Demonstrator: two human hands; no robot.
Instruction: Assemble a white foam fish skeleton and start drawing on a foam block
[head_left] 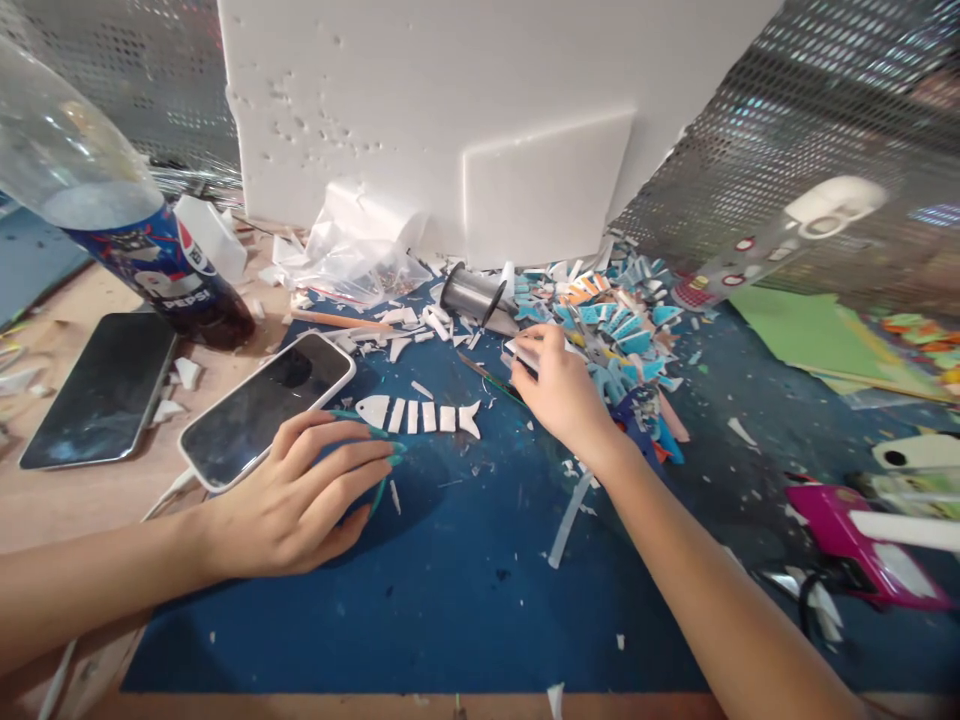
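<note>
My left hand (330, 490) lies palm down with fingers stretched out on the blue mat (420, 620), beside a white-rimmed phone (270, 405). A thin teal curved edge shows from under it; the rest is hidden. Just past its fingertips, a white fish cut into segments (420, 415) lies in a row: head, several body pieces and a tail. Over the pile of scraps, my right hand (559, 390) is closed with thumb and fingers around a small white piece (517, 350), mostly covered by the fingers. A thin dark pointed tool (487, 376) lies near its thumb, and a spool of clear line (474, 296) stands behind.
Blue and white cut pieces (626, 320) heap up at the back. A Pepsi bottle (150, 250) and a dark phone (101, 390) are at left. White foam boards (547, 190) stand behind. Green sheets (810, 340), a glue gun (870, 545) and a clear strip (570, 520) are rightward.
</note>
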